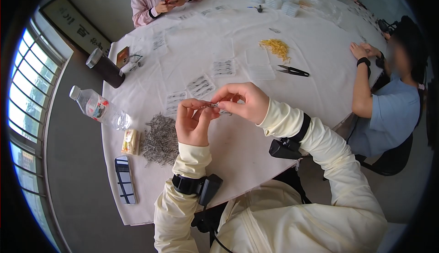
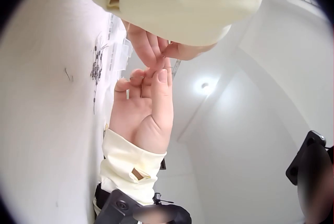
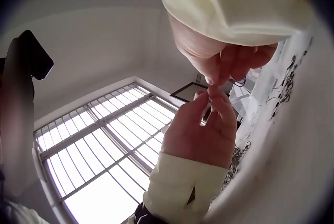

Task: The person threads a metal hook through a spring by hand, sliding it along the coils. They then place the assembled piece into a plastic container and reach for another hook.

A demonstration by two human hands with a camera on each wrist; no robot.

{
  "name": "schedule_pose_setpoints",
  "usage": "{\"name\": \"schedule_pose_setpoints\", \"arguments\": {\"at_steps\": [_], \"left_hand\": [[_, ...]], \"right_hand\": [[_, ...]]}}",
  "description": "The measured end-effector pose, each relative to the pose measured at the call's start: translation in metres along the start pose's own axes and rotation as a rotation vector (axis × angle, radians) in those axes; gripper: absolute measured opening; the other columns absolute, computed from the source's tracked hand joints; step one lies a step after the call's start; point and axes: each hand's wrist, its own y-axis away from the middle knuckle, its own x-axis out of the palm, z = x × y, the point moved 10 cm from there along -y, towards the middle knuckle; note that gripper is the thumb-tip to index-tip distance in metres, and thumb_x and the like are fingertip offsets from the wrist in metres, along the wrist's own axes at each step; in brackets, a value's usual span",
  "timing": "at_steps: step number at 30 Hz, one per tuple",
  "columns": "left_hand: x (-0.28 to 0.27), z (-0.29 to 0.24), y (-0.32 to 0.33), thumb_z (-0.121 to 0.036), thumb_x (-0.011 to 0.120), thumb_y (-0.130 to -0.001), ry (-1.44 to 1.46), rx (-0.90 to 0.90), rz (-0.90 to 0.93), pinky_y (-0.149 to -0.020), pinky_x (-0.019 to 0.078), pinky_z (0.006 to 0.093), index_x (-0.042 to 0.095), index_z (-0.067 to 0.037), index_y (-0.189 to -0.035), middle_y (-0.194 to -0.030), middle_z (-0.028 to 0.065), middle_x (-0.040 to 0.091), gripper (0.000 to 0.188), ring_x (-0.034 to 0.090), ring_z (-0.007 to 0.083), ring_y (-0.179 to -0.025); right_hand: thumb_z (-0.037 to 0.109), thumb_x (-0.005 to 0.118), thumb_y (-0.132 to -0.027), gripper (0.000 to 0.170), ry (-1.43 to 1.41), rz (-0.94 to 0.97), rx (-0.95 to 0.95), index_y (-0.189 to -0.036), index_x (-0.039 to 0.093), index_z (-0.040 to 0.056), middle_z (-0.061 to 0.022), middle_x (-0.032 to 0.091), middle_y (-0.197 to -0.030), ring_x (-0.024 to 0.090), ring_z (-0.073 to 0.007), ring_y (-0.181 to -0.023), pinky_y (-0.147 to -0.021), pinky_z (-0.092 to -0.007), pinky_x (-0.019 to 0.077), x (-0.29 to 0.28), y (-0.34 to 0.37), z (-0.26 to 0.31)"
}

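In the head view, the left hand (image 1: 194, 122) and right hand (image 1: 244, 102) meet over the table, both pinching a small dark metallic piece (image 1: 213, 105). A thin dark loop (image 3: 239, 82) shows beside the right hand's fingers (image 3: 224, 65) in the right wrist view, where the left hand (image 3: 201, 132) touches from below. In the left wrist view, the fingertips of the left hand (image 2: 151, 44) and right hand (image 2: 142, 109) come together; the piece is mostly hidden. A tangled heap of small grey metal pieces (image 1: 160, 139) lies left of the left hand.
Trays of dark pieces (image 1: 200, 86) lie beyond the hands, with black snips (image 1: 293, 71) and a yellow pile (image 1: 275, 48) farther right. A bottle (image 1: 100, 109), dark flask (image 1: 106, 68), tissue pack (image 1: 131, 142) and phone (image 1: 125, 180) stand or lie left. Other people sit around the table.
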Motion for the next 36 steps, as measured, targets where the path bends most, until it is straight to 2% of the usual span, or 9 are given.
{"name": "schedule_pose_setpoints", "arguments": {"at_steps": [7,9,11,15,18,21,23,26,36], "left_hand": [[0.003,-0.001,0.003,0.003,0.060,-0.091,-0.129,0.044,0.014,-0.080,0.0535,0.0280,0.052,0.000,-0.103,-0.101,0.0082,0.061,0.015,0.063,0.0146,-0.088],[0.007,0.004,0.003,0.003,0.060,-0.090,-0.422,0.019,0.071,-0.078,0.0534,0.0268,0.053,0.001,-0.102,-0.098,0.0065,0.062,0.014,0.062,0.0124,-0.086],[0.011,0.001,0.005,0.003,0.061,-0.090,-0.409,0.004,0.066,-0.077,0.0536,0.0266,0.054,0.001,-0.101,-0.096,0.0055,0.062,0.013,0.062,0.0119,-0.086],[0.011,0.004,0.006,0.000,0.062,-0.090,-0.327,-0.009,0.061,-0.075,0.0544,0.0261,0.056,0.002,-0.103,-0.092,0.0038,0.063,0.014,0.063,0.0122,-0.087],[0.009,0.003,0.007,-0.002,0.063,-0.091,-0.225,-0.112,-0.002,-0.075,0.0528,0.0253,0.059,0.001,-0.108,-0.095,0.0042,0.064,0.017,0.064,0.0130,-0.090],[0.004,-0.001,0.006,-0.004,0.062,-0.092,-0.261,-0.113,-0.023,-0.074,0.0500,0.0241,0.060,0.000,-0.112,-0.101,0.0049,0.065,0.021,0.063,0.0131,-0.093],[0.002,-0.004,0.006,-0.004,0.063,-0.092,-0.241,-0.080,-0.014,-0.074,0.0488,0.0236,0.061,0.000,-0.112,-0.102,0.0044,0.066,0.021,0.062,0.0119,-0.092],[0.005,-0.007,0.007,-0.005,0.063,-0.092,-0.207,-0.023,0.002,-0.073,0.0475,0.0229,0.062,0.000,-0.113,-0.102,0.0033,0.066,0.021,0.060,0.0095,-0.090],[0.013,-0.013,0.010,-0.001,0.061,-0.093,-0.234,0.023,0.021,-0.076,0.0472,0.0214,0.062,0.001,-0.113,-0.100,0.0024,0.065,0.020,0.058,0.0070,-0.087]], "right_hand": [[0.008,0.063,-0.089,0.008,-0.032,-0.032,0.004,-0.096,0.066,0.0041,-0.0020,0.069,-0.086,0.064,-0.0104,-0.080,-0.072,-0.0267,0.0480,-0.006,0.000,-0.003],[0.008,0.063,-0.089,0.007,-0.010,-0.032,-0.005,-0.094,0.066,0.0039,-0.0020,0.069,-0.085,0.064,-0.0104,-0.079,-0.072,-0.0266,0.0479,-0.006,0.000,-0.001],[0.008,0.062,-0.089,0.010,0.117,-0.030,-0.080,-0.097,0.065,0.0013,-0.0010,0.066,-0.086,0.060,-0.0090,-0.079,-0.073,-0.0248,0.0478,-0.006,0.001,0.012],[0.007,0.063,-0.088,0.010,0.114,-0.027,-0.098,-0.096,0.065,0.0017,-0.0013,0.066,-0.086,0.060,-0.0093,-0.079,-0.074,-0.0244,0.0472,-0.006,0.002,0.015],[0.007,0.062,-0.089,0.010,0.072,-0.091,-0.113,-0.098,0.065,0.0048,-0.0007,0.068,-0.085,0.063,-0.0103,-0.079,-0.071,-0.0253,0.0471,-0.013,0.003,0.017],[0.006,0.063,-0.089,0.015,-0.055,-0.080,-0.039,-0.103,0.062,0.0005,-0.0011,0.064,-0.095,0.059,-0.0086,-0.086,-0.078,-0.0241,0.0485,-0.016,0.002,0.012],[0.012,0.065,-0.089,0.019,-0.227,-0.081,-0.010,-0.105,0.062,0.0014,-0.0027,0.066,-0.092,0.062,-0.0096,-0.085,-0.077,-0.0251,0.0496,-0.014,0.003,0.006],[0.013,0.065,-0.089,0.020,-0.285,-0.043,0.041,-0.105,0.061,-0.0001,-0.0044,0.065,-0.094,0.062,-0.0101,-0.087,-0.080,-0.0253,0.0508,-0.009,0.005,0.005],[0.010,0.064,-0.089,0.021,-0.272,-0.009,0.004,-0.107,0.059,-0.0008,-0.0054,0.065,-0.091,0.063,-0.0111,-0.086,-0.080,-0.0260,0.0518,-0.003,0.007,0.014]]}}
